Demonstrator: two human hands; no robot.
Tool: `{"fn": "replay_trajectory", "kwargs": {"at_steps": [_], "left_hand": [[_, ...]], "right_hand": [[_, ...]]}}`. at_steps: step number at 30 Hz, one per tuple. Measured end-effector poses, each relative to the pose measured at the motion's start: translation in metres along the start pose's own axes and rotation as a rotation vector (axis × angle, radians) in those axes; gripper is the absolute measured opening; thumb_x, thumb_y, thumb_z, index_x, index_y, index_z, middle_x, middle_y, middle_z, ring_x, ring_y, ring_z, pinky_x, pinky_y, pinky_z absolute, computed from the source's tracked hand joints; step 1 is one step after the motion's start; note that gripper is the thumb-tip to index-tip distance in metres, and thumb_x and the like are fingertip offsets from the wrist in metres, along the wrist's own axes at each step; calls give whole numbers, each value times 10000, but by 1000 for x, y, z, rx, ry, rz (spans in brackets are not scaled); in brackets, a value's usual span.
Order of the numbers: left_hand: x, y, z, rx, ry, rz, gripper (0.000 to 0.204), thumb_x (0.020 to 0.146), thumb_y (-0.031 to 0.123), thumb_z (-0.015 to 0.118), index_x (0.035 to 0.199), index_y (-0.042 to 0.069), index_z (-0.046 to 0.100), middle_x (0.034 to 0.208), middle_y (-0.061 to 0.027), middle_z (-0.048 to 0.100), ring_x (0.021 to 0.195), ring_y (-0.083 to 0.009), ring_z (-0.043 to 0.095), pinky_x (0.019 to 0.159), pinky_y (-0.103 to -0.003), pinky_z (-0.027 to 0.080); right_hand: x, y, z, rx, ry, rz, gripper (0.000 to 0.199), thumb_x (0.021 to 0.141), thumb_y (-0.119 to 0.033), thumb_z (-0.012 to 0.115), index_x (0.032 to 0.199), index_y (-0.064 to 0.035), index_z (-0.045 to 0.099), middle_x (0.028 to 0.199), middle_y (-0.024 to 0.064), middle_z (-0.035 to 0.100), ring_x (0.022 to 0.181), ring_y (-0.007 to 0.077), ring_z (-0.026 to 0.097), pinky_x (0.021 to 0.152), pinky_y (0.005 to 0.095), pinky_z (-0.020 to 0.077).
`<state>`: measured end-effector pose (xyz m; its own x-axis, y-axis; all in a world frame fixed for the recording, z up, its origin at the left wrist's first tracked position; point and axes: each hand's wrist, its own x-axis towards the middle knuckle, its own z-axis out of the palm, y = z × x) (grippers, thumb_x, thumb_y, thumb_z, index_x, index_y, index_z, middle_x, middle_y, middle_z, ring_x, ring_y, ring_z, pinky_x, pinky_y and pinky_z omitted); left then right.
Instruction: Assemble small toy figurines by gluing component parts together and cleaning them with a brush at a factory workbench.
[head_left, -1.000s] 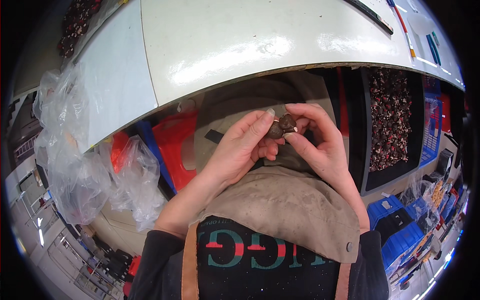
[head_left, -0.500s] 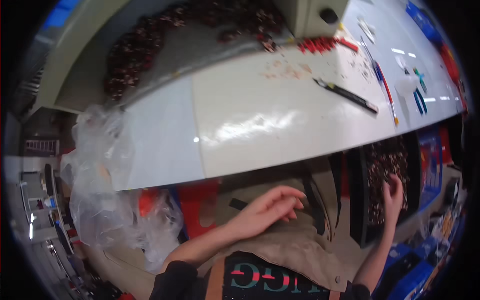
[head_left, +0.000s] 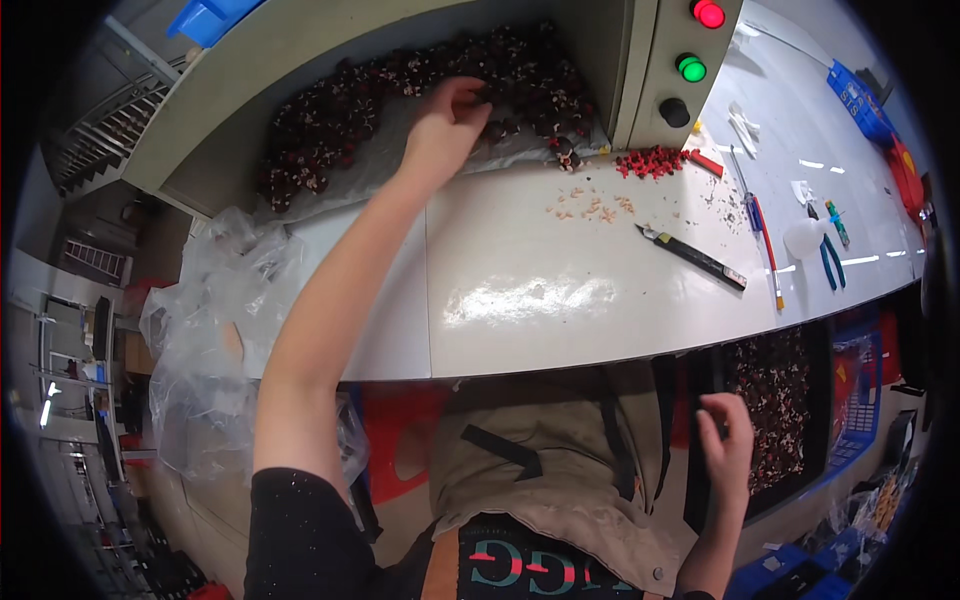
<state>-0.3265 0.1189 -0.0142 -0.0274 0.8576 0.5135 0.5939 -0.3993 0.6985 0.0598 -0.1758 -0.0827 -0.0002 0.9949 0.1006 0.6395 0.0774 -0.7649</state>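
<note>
Two sides frame my reach: clear plastic [head_left: 225, 300] slumps over the left end of the bench [head_left: 520, 245], while the middle is an open glossy stretch up to a black-handled knife [head_left: 695, 258], and farther right lie a red-handled brush [head_left: 772, 260] and teal-handled pliers [head_left: 831, 264]. The near edge of the bench bows across in front of my lap, with room between it and my apron [head_left: 530, 420]. At the back left, a cream housing [head_left: 618, 85] has a wide recess with a heap of small dark pieces [head_left: 335, 115] over its floor; my left hand [head_left: 447, 125] is at the front of that heap, fingers bent, thumb apart, and I cannot tell whether it grips one. Red bits [head_left: 652, 161] and pale crumbs [head_left: 600, 208] lie right of it. Below the bench on the right, my right hand [head_left: 728, 440] is curled loosely by a black tray [head_left: 822, 410] filled with more such pieces; whether it holds anything I cannot tell. A blue crate [head_left: 865, 395] stands beyond. The pieces are knobbly and near black, flecked with red and pale pink.
</note>
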Motion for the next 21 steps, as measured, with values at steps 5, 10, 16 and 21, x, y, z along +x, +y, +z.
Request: {"fn": "replay_trajectory", "kwargs": {"at_steps": [5,10,16,21], "left_hand": [[34,-24,18,465,-55,-2,450,727,178,697,1151,123,558,1092,-131,601,989,-265,584,846,-354,471],[30,-18,-5,451,-29,2,479,704,173,700,1157,122,551,1086,-144,596,981,-269,583,849,-355,467],[-66,43,2,-333,-180,-313,447,828,170,639,1221,-4,519,1029,-70,613,908,-106,566,797,-236,465],[-224,99,21,-738,-612,-511,354,827,64,642,1157,6,527,1008,-36,592,889,-80,561,784,-219,461]], "right_hand": [[-14,-42,-4,200,-126,198,142,804,24,586,945,28,587,903,94,567,787,161,588,707,254,471],[-24,-44,-7,175,-145,121,127,800,11,614,927,12,606,875,104,588,776,191,595,688,262,480],[-9,10,32,253,-176,45,130,794,38,599,921,12,602,867,79,575,767,149,560,663,241,441],[-8,24,81,713,-268,-49,292,802,33,593,1085,17,520,1022,81,520,911,128,523,809,242,416]]}}
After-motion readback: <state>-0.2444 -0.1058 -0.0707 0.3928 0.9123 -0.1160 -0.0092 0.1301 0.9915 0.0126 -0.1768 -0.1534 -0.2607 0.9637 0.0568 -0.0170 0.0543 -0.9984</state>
